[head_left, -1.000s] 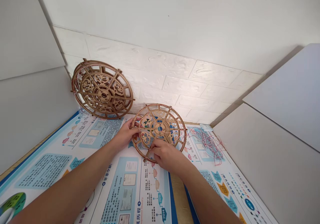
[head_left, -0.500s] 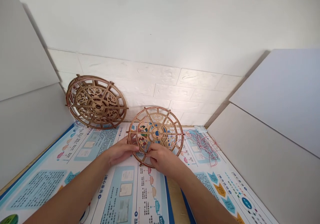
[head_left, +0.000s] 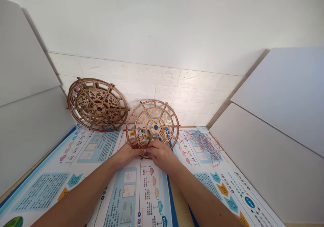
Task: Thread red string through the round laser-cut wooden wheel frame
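Note:
A round openwork wooden wheel [head_left: 155,127], with wire running round its rim, is propped up at the middle of the table. At its lower left, my left hand [head_left: 128,154] has its fingers partly behind the rim and its thumb in front, gripping it. My right hand [head_left: 161,155] is closed in a pinch at the wheel's lower edge, on a thin wire that runs down across the spokes. The fingertips of both hands nearly meet there. A second wooden wheel assembly [head_left: 99,108] leans against the wall on the left, untouched.
Tangled pink and white wires [head_left: 206,146] lie on the printed sheets to the right, near a small clear packet [head_left: 202,129]. Printed sheets [head_left: 37,190] cover the tabletop. White panels [head_left: 268,135] stand at both sides, and a brick-patterned wall is behind.
The held wheel has moved up and slightly left and stands more upright. Both hands have moved with it, and their fingertips are closer together.

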`<state>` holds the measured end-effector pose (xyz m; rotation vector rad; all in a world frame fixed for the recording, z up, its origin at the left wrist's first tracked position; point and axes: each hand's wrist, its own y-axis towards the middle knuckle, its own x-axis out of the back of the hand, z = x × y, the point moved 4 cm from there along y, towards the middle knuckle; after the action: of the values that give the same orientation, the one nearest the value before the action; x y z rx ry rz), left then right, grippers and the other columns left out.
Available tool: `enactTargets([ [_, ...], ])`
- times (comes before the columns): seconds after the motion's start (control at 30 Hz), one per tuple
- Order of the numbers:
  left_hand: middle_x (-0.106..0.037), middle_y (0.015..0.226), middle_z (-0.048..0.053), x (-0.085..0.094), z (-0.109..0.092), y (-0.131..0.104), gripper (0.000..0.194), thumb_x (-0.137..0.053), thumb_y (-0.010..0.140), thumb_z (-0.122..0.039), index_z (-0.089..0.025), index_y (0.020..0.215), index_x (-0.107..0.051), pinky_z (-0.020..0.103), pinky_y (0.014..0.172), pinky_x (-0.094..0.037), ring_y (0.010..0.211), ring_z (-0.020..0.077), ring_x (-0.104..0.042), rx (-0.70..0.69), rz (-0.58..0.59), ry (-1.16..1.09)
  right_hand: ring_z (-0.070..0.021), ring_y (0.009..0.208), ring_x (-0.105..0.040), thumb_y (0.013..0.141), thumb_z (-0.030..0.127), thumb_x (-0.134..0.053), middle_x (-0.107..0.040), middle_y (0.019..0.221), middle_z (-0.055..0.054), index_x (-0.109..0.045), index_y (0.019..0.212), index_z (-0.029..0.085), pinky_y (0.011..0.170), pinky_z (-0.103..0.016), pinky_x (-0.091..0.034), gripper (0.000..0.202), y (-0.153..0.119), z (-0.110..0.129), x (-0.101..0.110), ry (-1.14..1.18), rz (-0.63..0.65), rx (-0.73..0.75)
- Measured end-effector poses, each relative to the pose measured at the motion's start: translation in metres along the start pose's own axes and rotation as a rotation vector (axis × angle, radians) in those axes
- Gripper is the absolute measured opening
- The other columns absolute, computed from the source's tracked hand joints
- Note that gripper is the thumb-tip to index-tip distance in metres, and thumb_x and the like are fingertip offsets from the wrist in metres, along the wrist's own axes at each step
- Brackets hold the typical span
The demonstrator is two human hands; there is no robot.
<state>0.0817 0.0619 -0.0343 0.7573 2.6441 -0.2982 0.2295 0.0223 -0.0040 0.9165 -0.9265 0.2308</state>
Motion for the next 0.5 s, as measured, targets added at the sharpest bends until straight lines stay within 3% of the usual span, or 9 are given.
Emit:
enactTargets([
  [0.13, -0.078, 0.096, 0.009, 0.007, -0.001, 0.000, 0.039, -0.093, 0.061, -0.025, -0.018, 0.096, -0.077, 0.037, 0.086, -0.057, 0.091, 0.0247, -0.073, -0.050, -0.092, 0.038, -0.0212, 0.094, -0.065, 0.098, 0.007, -0.052, -0.069, 0.100, -0.011, -0.073, 0.106, 0.015, 0.082, -0.033, -0.056, 0.024, 0.001, -0.001, 0.003, 0.047, -0.062, -0.007],
  [0.23, -0.078, 0.097, 0.010, 0.011, -0.002, 0.000, 0.042, -0.093, 0.061, -0.024, -0.017, 0.100, -0.077, 0.040, 0.091, -0.057, 0.094, 0.0261, -0.073, -0.055, -0.112, 0.055, -0.0228, 0.100, -0.065, 0.097, 0.009, -0.054, -0.068, 0.106, -0.013, -0.070, 0.114, 0.016, 0.086, -0.036, -0.056, 0.024, 0.000, -0.007, 0.013, 0.038, -0.086, -0.023],
  [0.37, -0.078, 0.103, 0.014, 0.014, -0.004, 0.000, 0.045, -0.093, 0.060, -0.026, -0.014, 0.100, -0.075, 0.044, 0.086, -0.060, 0.094, 0.0292, -0.074, -0.015, -0.124, 0.073, -0.0247, 0.096, -0.063, 0.090, 0.009, -0.064, -0.068, 0.097, -0.008, -0.071, 0.095, 0.019, 0.089, -0.042, -0.049, 0.014, -0.005, -0.024, 0.028, -0.047, 0.022, -0.103],
  [0.5, -0.079, 0.097, 0.013, 0.019, -0.006, 0.002, 0.046, -0.095, 0.058, -0.028, -0.014, 0.096, -0.075, 0.044, 0.081, -0.063, 0.084, 0.0287, -0.076, -0.003, -0.155, 0.092, -0.0231, 0.091, -0.060, 0.087, 0.003, -0.061, -0.066, 0.088, -0.005, -0.066, 0.082, 0.019, 0.086, -0.040, -0.042, 0.018, -0.010, -0.040, 0.040, -0.100, 0.095, -0.198],
])
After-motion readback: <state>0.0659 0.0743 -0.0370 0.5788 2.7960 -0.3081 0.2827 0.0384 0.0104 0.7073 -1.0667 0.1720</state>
